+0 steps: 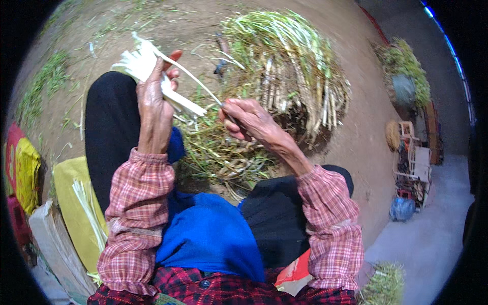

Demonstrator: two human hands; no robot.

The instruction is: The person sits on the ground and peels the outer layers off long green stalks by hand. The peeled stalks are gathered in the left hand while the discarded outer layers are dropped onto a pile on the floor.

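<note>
A bundle of peeled white plant stalks (pixel 141 59) is held in my left hand (pixel 156 89), with the cut ends sticking out below the palm. One thin pale strand (pixel 194 78) runs taut from the top of that bundle to my right hand (pixel 248 120), whose fingers are closed on its end. Something dark and narrow shows in the right fist, too hidden to name. Beyond it lies a large heap of unpeeled stalks (pixel 282 72), green leaves at the far side and pale stems toward me. Stripped leaves and peelings (pixel 225 160) litter the ground between my knees.
Several white stalks (pixel 89 209) lie on a yellow sheet (pixel 63 190) at my left, beside a wooden block (pixel 53 236). Far right are a blue container (pixel 402 209), a chair (pixel 421 164) and another heap of greens (pixel 408 68). More cut greenery (pixel 383 284) sits at lower right.
</note>
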